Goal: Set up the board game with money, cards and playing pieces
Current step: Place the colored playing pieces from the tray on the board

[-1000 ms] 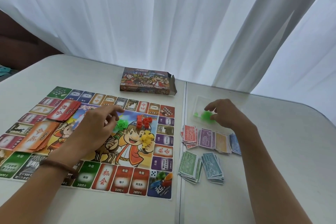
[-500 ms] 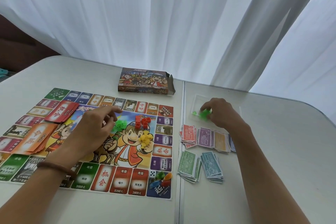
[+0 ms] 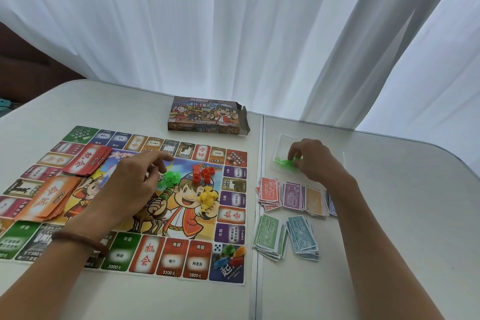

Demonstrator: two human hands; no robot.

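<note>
Fingers (image 3: pixel 294 151) of the right hand (image 3: pixel 315 163): bent down, tips pinching loose green pieces (image 3: pixel 285 163) inside a clear tray (image 3: pixel 281 141). Nearer the person than these fingers: money piles (image 3: pixel 293 195), in two rows.

Fingers (image 3: pixel 161 158) of the left hand (image 3: pixel 130 187): half curled over the board (image 3: pixel 176 260), index stretched out; cannot tell whether they hold anything. Just right of them: green heap (image 3: pixel 170 176), red heap (image 3: pixel 204 173), yellow heap (image 3: pixel 207 196). Left of them: red cards (image 3: pixel 85 161), orange cards (image 3: pixel 52 197).
</note>
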